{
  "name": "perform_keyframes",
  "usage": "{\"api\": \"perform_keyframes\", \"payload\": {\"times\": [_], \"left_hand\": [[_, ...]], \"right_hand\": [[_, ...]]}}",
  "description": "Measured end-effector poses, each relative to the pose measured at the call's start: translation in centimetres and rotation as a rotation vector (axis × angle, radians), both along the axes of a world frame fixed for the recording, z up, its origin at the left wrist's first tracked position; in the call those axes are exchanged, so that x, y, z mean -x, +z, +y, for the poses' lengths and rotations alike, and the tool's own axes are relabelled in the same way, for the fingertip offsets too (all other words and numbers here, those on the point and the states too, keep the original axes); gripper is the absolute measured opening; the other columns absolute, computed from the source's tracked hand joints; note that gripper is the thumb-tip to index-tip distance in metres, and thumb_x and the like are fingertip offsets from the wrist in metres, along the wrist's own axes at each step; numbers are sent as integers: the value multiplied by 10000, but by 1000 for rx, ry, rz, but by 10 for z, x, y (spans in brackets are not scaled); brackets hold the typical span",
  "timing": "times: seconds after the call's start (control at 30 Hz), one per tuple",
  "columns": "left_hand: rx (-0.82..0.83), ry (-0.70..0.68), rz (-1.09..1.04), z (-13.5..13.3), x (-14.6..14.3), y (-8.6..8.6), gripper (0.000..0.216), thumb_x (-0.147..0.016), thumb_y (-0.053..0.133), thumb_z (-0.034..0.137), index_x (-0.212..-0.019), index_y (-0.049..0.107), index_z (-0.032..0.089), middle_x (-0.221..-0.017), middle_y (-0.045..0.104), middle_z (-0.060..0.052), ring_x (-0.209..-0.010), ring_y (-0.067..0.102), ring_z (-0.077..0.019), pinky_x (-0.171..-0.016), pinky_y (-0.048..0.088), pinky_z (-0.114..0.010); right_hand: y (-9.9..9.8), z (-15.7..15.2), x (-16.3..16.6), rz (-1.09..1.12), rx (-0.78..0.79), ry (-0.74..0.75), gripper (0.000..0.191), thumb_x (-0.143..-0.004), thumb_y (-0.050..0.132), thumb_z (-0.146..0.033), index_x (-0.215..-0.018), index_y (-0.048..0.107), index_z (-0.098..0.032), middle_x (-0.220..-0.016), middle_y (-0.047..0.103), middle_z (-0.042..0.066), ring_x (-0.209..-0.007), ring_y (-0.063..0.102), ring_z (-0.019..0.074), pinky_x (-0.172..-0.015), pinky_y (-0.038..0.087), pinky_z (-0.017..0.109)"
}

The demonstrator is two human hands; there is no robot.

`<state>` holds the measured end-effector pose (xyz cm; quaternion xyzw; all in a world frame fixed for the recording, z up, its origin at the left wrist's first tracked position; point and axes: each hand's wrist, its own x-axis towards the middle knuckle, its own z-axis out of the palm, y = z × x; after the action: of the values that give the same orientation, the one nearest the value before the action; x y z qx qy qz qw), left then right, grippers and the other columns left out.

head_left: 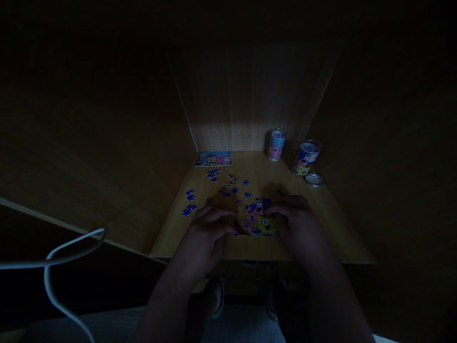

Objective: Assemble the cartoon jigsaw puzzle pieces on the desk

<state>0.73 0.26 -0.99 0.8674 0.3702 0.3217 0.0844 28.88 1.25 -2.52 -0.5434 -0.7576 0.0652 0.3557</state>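
A partly assembled jigsaw puzzle point(264, 223) with yellow and pink cartoon characters lies near the table's front edge. At its left side is my left hand point(210, 227), with curved fingers and the thumb on the puzzle's edge. My right hand point(294, 219) grips the right side, its fingertips bent over the upper right part. Between the hands, a dark brown curved area shows at the puzzle's lower left. Loose blue puzzle pieces point(234, 190) lie just beyond. The fingers' undersides are hidden, and the light is very dim.
More blue pieces point(190, 194) lie at the left. A cartoon picture strip point(213, 158) rests at the back left. Two clear-topped cartoon cans point(276, 145) point(304, 159) stand at the back right, beside a round lid point(314, 179). Wooden panels enclose the table; a white cable point(48, 281) hangs at left.
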Motion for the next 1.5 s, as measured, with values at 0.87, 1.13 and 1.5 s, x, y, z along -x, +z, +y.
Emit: {"api": "perform_keyframes", "payload": {"times": [0.87, 1.13, 1.5], "left_hand": [[266, 595, 397, -44, 63, 34, 311, -1046, 527, 220, -1090, 834, 248, -964, 858, -101, -765, 831, -327, -656, 636, -410], [201, 502, 418, -35, 57, 31, 493, -927, 512, -13, -1220, 840, 209, -1255, 845, -151, -1106, 836, -360, -959, 699, -499], [1, 494, 255, 2, 36, -5, 351, -1126, 583, 214, -1433, 740, 149, -1437, 762, -195, -1338, 714, -377, -1174, 616, -593]], "right_hand": [[-3, -1, 1, -40, 6, -50, 317, -990, 571, -95, -1135, 810, -247, -1227, 819, 108, -1173, 720, 331, -1071, 588, 533], [-6, 0, 0, -74, -1, -44, 277, -1015, 585, -154, -1135, 819, -242, -1197, 828, 116, -1141, 724, 340, -1041, 598, 541], [-7, 0, 0, -88, 9, -42, 283, -1017, 575, -150, -1123, 820, -243, -1210, 827, 109, -1171, 728, 330, -1080, 572, 528]]}}
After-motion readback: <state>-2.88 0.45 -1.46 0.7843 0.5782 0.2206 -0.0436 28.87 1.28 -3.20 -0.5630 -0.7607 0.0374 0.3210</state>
